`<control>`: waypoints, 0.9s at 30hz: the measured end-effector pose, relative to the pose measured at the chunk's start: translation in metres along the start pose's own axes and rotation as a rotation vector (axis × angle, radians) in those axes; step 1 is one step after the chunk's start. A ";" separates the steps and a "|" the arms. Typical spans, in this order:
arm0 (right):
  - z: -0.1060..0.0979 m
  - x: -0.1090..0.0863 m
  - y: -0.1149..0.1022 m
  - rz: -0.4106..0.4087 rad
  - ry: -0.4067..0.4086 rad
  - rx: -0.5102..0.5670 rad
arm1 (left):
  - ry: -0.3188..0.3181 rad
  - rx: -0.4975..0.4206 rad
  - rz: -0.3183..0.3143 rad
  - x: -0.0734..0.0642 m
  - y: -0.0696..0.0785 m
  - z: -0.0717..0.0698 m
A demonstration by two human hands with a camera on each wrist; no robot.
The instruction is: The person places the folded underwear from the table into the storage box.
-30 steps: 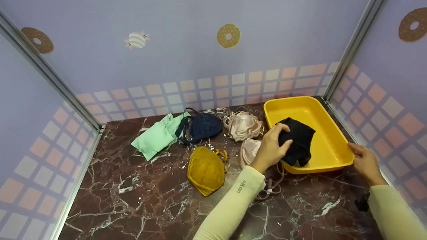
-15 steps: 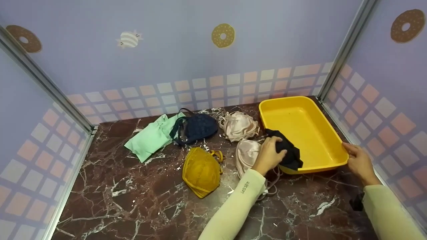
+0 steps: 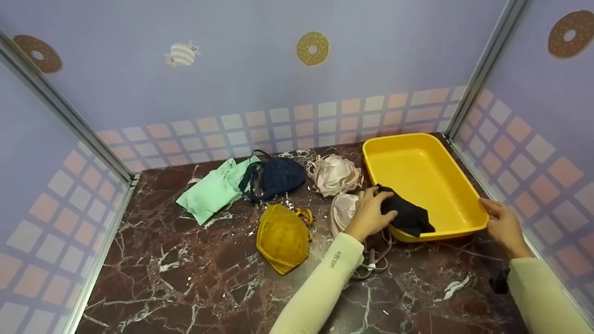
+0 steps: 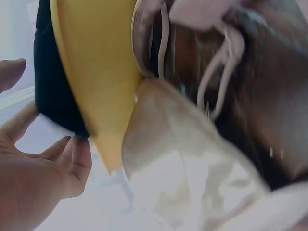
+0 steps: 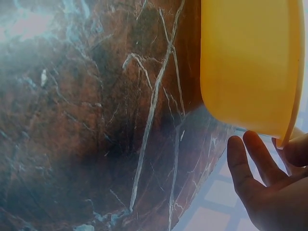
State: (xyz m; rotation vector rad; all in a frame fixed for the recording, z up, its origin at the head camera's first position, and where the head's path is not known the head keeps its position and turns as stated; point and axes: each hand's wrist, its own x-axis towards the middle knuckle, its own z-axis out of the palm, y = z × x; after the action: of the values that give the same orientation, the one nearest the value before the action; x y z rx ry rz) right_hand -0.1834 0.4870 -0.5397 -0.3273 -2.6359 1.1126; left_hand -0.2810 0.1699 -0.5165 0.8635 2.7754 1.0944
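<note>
A black garment (image 3: 403, 213) lies bunched along the left near side of a yellow plastic tray (image 3: 455, 185). My left hand (image 3: 369, 213) is at its left end, with thumb and fingers spread. In the left wrist view, the fingertips touch the lower edge of the black garment (image 4: 55, 72), while the thumb stands apart from it. Under that hand is a pale pink bra (image 3: 341, 213), partly hidden, with its straps trailing toward me. My right hand (image 3: 503, 227) pinches the tray's right near corner; in the right wrist view its thumb is on the rim and other fingers stretch below.
Left of the tray are a second pale pink bra (image 3: 336, 174), a navy bra (image 3: 280, 176) and a mustard bra (image 3: 283, 236). A mint green folded cloth (image 3: 213, 192) lies farthest left. Patterned panels (image 3: 250, 69) enclose the dark marble top (image 3: 195, 278).
The black garment, held up over the tray a second ago, has come down onto its left near side. My left hand has lowered and shifted left; the right hand stays on the corner.
</note>
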 end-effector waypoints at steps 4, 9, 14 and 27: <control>0.000 0.000 -0.001 0.006 -0.009 0.001 | 0.032 0.007 0.022 -0.003 -0.009 -0.016; -0.001 0.001 0.000 0.002 -0.006 -0.008 | 0.081 0.040 0.046 -0.005 -0.024 -0.037; 0.000 0.002 0.000 -0.015 0.009 -0.015 | 0.119 0.031 0.042 -0.010 -0.039 -0.056; 0.004 0.000 0.002 0.012 -0.021 -0.008 | 0.148 0.041 -0.026 -0.030 -0.069 -0.083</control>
State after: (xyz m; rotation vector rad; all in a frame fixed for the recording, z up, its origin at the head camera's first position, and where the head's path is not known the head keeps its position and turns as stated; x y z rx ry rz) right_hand -0.1842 0.4861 -0.5436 -0.3351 -2.6612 1.1152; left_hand -0.3080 0.0619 -0.5032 0.7782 2.9296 1.1465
